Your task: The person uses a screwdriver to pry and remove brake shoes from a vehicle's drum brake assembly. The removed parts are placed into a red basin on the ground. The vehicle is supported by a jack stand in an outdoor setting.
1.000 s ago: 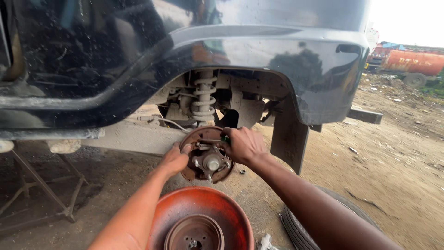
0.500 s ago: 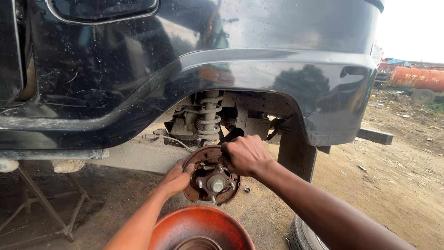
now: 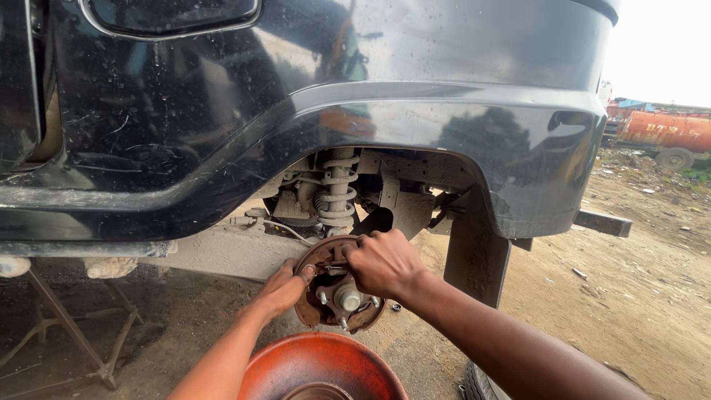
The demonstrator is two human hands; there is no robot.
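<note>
A rusty brake hub assembly [image 3: 342, 302] with studs and a central cap sits bare in the rear wheel arch of a dark car [image 3: 311, 111]. My left hand [image 3: 285, 287] presses its fingertips against the hub's left upper edge. My right hand [image 3: 381, 261] is closed over the hub's top, fingers curled onto a small part there that I cannot make out. A coil spring and strut [image 3: 338, 189] stand just behind the hub.
A rust-red brake drum [image 3: 318, 368] lies on the ground directly below my arms. A metal stand [image 3: 70, 333] props the car at left. A tyre edge [image 3: 478, 384] shows at the bottom right. Dirt ground and an orange tanker [image 3: 663, 132] lie to the right.
The view has tilted upward, so the hub and drum sit lower in frame. My right hand has shifted from the hub's right side onto its top; the left hand stays on the left edge.
</note>
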